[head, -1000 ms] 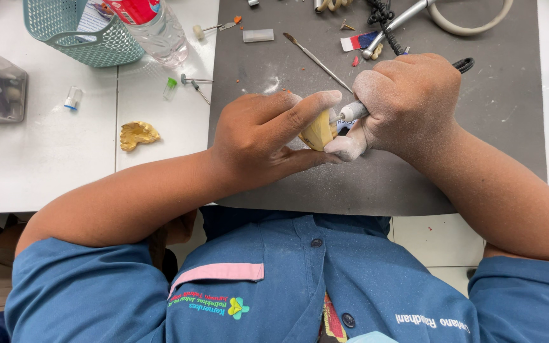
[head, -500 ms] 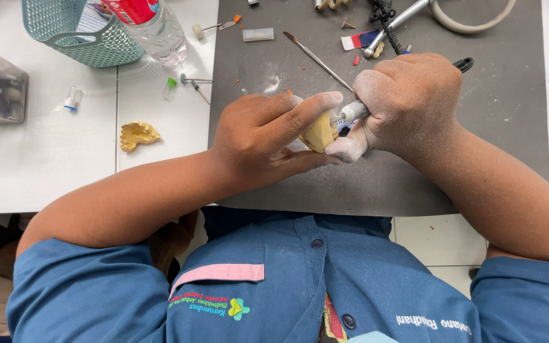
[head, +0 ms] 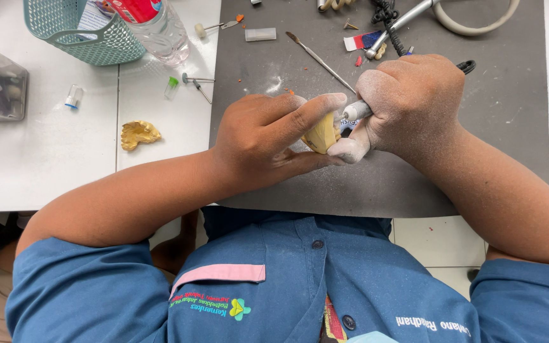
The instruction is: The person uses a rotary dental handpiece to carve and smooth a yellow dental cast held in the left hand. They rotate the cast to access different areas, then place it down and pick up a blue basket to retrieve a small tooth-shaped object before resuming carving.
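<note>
Nothing shifted, left hand [head: 258,143] half-hiding yellow cast [head: 322,133], right hand [head: 411,101] seemingly gripping handpiece [head: 356,112]

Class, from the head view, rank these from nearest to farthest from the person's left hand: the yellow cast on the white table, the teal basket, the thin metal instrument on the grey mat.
From the left hand:
1. Thin metal instrument, up-right on the grey mat.
2. Yellow cast, left on the white table.
3. Teal basket, far up-left.

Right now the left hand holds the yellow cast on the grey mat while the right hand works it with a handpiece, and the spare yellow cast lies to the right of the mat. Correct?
Not quite. In the head view, the spare cast lies on the white table to the left of the grey mat, not the right. The rest stands: left hand holds the yellow cast and right hand works it with the handpiece.
</note>
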